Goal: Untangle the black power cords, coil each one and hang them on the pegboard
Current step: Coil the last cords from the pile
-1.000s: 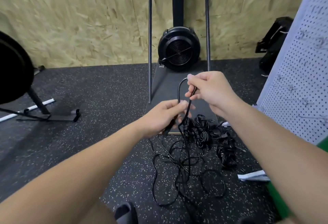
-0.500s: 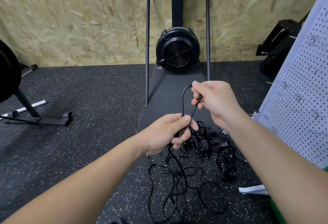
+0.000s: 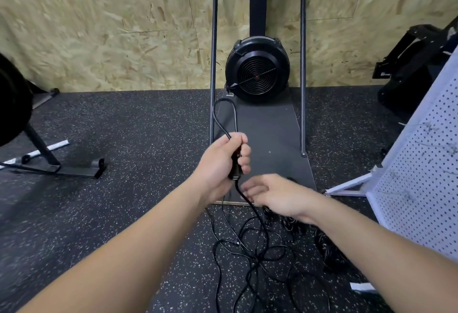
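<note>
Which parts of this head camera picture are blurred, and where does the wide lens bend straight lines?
Head view: the right hand is smeared by motion blur, while the left hand gripping the cord is sharper; the wall at far left is soft; the pegboard edge leans from lens distortion.

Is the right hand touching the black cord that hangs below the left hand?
Cannot tell. In the head view the right hand is motion-blurred, its fingers right beside the cord hanging from the left hand; neither contact nor gap shows.
</note>
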`<state>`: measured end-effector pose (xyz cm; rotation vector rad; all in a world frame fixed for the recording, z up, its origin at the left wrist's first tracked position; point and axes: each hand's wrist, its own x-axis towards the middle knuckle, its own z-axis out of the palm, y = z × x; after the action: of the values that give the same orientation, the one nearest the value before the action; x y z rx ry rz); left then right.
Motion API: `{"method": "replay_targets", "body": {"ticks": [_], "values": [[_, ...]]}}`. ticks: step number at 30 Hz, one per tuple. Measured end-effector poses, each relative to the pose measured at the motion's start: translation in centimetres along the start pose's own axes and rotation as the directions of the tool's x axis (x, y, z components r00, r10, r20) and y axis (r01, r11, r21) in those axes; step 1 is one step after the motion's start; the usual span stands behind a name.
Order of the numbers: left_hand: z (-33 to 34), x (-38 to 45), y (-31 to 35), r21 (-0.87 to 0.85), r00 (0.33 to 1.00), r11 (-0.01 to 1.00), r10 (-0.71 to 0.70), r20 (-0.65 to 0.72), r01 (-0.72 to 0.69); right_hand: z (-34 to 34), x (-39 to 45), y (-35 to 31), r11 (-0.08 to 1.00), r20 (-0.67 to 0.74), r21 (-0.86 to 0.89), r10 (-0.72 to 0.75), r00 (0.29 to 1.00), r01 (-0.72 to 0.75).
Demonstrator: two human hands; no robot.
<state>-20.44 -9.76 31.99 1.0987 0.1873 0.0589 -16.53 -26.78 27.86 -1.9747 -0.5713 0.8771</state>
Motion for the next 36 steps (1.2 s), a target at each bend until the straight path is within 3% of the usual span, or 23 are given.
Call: {"method": "replay_targets", "body": {"ticks": [3, 7, 13, 18, 22, 25, 27, 31, 33, 36], "values": [[-1.6, 0.4, 0.4, -0.038, 0.992, 0.998, 0.037, -0.124, -0.042, 2.0, -0.3, 0.0, 0.996, 0.103, -0.083, -0.022, 0.994, 0.030], [-3.3, 0.4, 0.6, -0.042, 0.973, 0.997, 0.056, -0.222, -0.067, 2.7, -1.3, -0.7, 0.985, -0.032, -0.140, -0.107, 0.994, 0.101], [-4.1, -0.1, 1.2, 0.045, 0.986, 0.999, 0.033, -0.162, -0.027, 0.6, -2.9, -1.8, 0.964, -0.178, -0.219, -0.194, 0.965, 0.153], [-3.2, -0.6, 1.2, -0.159, 0.977, 0.978, 0.105, -0.184, -0.135, 0.7, -4.2, -2.4, 0.935, -0.215, -0.202, -0.333, 0.918, 0.292], [-2.4, -0.8, 0.9, -0.216, 0.977, 0.961, 0.136, -0.166, -0.171, 1.3, -4.0, -2.2, 0.976, -0.282, -0.029, -0.217, 0.934, 0.217], [-2.1, -0.9, 0.1, -0.156, 0.983, 0.978, 0.116, -0.140, -0.138, 1.9, -3.4, -1.5, 0.979, -0.329, 0.182, -0.027, 0.944, 0.091], [-2.2, -0.9, -0.3, -0.105, 0.986, 0.988, 0.103, -0.133, -0.117, 1.7, -3.1, -1.3, 0.978, -0.397, 0.203, 0.031, 0.917, 0.055], [-2.6, -0.8, -0.7, 0.182, 0.986, 0.978, 0.122, -0.115, -0.100, 0.3, -3.5, -1.3, 0.989, -0.460, -0.146, -0.054, 0.886, -0.015], [-2.4, -1.0, -1.3, 0.322, 0.987, 0.941, 0.136, -0.081, -0.104, 0.0, -4.0, -1.6, 0.935, -0.376, -0.354, -0.135, 0.917, -0.008], [-2.0, -1.5, -1.6, 0.548, 0.988, 0.832, 0.141, -0.061, -0.085, 0.0, -4.3, -2.0, 0.878, -0.234, -0.463, -0.258, 0.937, 0.127]]}}
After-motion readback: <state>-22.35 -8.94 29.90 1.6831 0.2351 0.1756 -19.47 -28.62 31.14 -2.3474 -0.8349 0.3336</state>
